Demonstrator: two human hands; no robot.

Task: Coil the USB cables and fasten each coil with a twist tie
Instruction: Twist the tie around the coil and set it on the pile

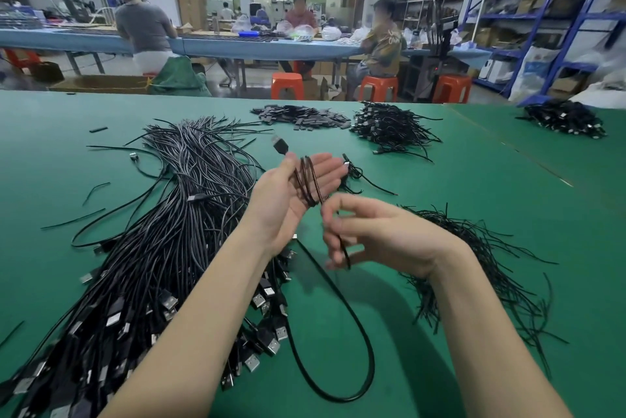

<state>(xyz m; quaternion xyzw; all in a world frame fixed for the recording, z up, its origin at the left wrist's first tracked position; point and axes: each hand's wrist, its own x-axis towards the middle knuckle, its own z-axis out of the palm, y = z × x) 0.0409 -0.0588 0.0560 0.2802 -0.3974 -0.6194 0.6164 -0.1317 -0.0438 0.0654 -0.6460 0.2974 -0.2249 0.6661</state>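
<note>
1. A black USB cable (306, 180) is wrapped in several turns around the left hand (291, 194), held palm-up above the green table (474, 180); fingers are straight, with the thumb pressed on the cable near its plug (280, 145).
2. The cable's free run is pinched by the curled fingers of the right hand (366, 231), just beside the left palm.
3. The slack is seen looping down onto the table between the forearms.
4. A large bundle of uncoiled cables (162, 231) is laid left; thin black ties (481, 268) are piled right.
5. Coiled cables (389, 126) are heaped further back.
</note>
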